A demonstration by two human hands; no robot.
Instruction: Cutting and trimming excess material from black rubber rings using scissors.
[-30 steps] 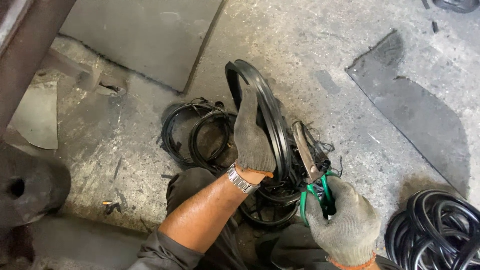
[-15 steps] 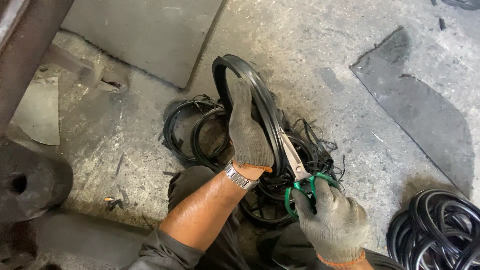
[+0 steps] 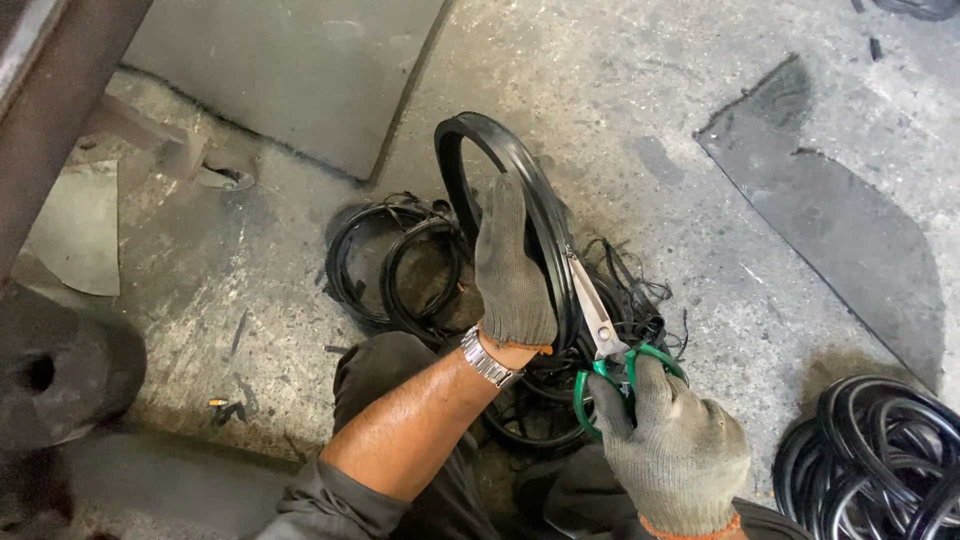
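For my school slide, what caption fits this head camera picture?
Gloved left hand holds black rubber ring; right hand works green-handled scissors.

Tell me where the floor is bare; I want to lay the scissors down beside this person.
Bare concrete lies right of the scrap pile, between it and the dark floor patch, and left of the loose rings toward the metal block. It is crowded under the left hand and right hand, and by the coiled rings.

Bare concrete floor [image 3: 620, 90] ahead open; rubber ring pile [image 3: 400, 265] left, coil [image 3: 880, 460] right.
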